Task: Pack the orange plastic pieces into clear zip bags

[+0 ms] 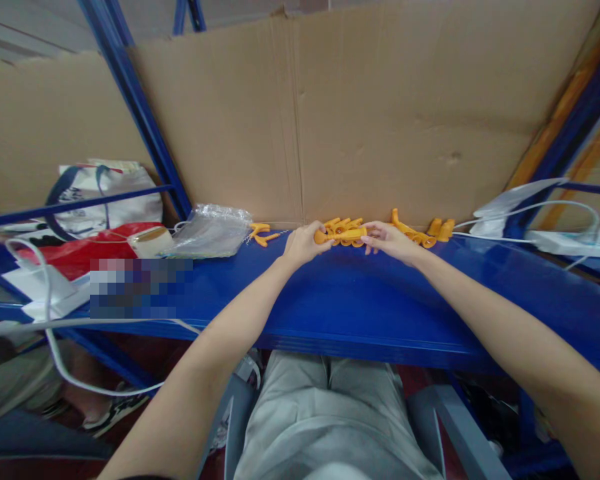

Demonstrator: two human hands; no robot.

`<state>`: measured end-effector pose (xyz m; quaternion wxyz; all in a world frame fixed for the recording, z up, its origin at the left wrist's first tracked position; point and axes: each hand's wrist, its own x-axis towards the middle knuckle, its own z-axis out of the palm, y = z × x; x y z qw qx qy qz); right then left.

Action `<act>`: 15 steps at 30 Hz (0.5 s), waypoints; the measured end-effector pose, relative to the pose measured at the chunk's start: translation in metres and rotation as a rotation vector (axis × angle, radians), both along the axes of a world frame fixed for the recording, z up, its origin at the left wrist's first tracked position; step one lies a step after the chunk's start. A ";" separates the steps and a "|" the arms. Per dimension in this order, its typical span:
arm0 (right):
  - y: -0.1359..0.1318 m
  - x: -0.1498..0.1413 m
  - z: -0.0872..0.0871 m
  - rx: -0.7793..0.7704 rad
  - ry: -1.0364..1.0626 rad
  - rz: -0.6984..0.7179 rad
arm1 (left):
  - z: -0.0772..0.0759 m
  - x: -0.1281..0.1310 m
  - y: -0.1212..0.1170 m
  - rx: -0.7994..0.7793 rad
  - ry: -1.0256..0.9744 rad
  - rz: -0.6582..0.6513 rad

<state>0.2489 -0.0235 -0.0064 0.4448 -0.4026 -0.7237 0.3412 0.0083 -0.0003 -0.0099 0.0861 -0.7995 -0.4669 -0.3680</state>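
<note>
Over the back of the blue table [360,300], an orange plastic piece [347,235] lies level between my two hands. It has a rounded left end and a narrow body; its exact kind I cannot make out. My left hand [304,245] is closed on the rounded end. My right hand [389,241] pinches the other end with thumb and fingers. Just behind, a row of similar orange parts [344,223] with ring-shaped ends is partly hidden by the held piece. More orange parts [414,235] lie beyond my right hand, beside two orange caps [441,229].
Branched orange pieces [263,235] and clear plastic bags [213,230] lie left of my hands. A cardboard wall [370,113] closes the back. White cables [530,208] run at right. A red bag [97,248] and a white tote [115,193] sit at left; a person's shoe [111,412] shows below.
</note>
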 end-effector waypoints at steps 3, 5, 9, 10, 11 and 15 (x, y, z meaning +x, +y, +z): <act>0.001 0.000 -0.002 0.025 0.002 0.025 | -0.001 0.000 0.000 0.014 0.002 -0.009; -0.001 -0.002 -0.002 0.014 -0.016 0.026 | -0.002 0.000 0.000 0.024 0.004 -0.020; -0.005 -0.006 -0.003 -0.038 0.028 -0.003 | -0.004 0.000 0.001 0.055 -0.011 -0.049; -0.005 -0.006 -0.003 -0.055 0.055 -0.014 | -0.004 0.000 0.001 0.063 -0.021 -0.055; -0.005 -0.007 -0.003 -0.073 0.076 -0.019 | -0.004 -0.001 0.002 0.067 -0.033 -0.059; -0.004 -0.009 -0.004 -0.086 0.041 -0.031 | -0.004 0.000 0.004 0.033 -0.086 -0.096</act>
